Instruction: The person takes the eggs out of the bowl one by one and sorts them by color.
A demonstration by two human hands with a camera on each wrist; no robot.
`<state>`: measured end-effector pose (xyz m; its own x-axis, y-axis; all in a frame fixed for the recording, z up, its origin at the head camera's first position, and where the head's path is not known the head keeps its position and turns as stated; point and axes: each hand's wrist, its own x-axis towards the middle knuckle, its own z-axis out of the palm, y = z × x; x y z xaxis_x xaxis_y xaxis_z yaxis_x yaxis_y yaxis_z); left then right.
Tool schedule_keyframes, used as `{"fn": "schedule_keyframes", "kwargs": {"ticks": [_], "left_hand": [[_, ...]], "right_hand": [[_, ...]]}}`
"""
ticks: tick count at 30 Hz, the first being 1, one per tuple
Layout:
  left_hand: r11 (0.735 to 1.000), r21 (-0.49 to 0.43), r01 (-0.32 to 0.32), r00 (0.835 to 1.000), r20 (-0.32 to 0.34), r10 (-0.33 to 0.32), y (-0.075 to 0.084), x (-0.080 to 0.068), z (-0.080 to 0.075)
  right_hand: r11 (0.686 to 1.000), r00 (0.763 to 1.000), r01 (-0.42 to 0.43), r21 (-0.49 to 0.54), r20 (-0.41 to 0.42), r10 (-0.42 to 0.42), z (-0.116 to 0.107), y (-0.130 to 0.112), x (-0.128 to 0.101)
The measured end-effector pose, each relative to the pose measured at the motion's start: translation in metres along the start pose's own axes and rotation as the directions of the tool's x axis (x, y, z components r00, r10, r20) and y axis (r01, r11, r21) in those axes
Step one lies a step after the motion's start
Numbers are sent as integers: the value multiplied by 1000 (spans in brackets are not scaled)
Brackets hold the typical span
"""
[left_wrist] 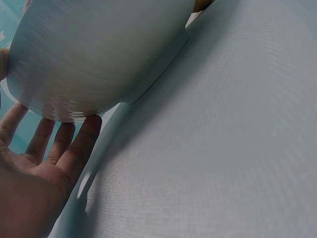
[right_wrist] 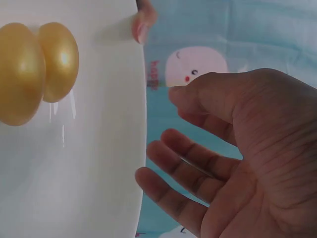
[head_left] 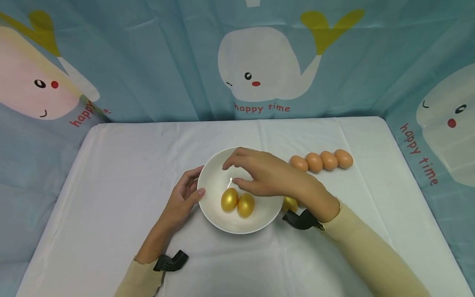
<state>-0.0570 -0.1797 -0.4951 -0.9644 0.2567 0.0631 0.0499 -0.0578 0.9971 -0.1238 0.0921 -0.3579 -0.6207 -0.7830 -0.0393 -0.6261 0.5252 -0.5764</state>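
Note:
A white bowl stands on the white table, with two golden eggs side by side in its lower part. My left hand grips the bowl's left edge, thumb at the rim. In the left wrist view, its fingertips rest against the bowl's outer wall. Over the bowl hovers my right hand, fingers loosely bent and thumb apart, with nothing between them. The right wrist view also shows that hand bare, away from the golden eggs.
Right of the bowl, another golden egg is partly hidden by the right forearm. Several brown eggs lie in a row on the white tablecloth farther back. A blue curtain with whale prints surrounds the table's back and sides.

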Motion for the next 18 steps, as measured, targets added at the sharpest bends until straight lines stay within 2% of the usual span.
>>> {"fn": "schedule_keyframes", "kwargs": {"ticks": [4,7,11,18], "left_hand": [[1000,4,2,1000,-3,-2,0,0,0],[1000,-3,4,1000,-1,-4,0,0,1],[1000,-30,7,1000,13,-7,0,1,1],[1000,-31,2,1000,13,-2,0,1,0]], "right_hand": [[998,999,44,-51,34,-42,2,-1,7],[996,993,66,-63,97,-60,6,-2,13],[996,983,67,-63,176,-55,11,-3,21],[992,967,61,-110,255,-31,18,-9,31]]}}
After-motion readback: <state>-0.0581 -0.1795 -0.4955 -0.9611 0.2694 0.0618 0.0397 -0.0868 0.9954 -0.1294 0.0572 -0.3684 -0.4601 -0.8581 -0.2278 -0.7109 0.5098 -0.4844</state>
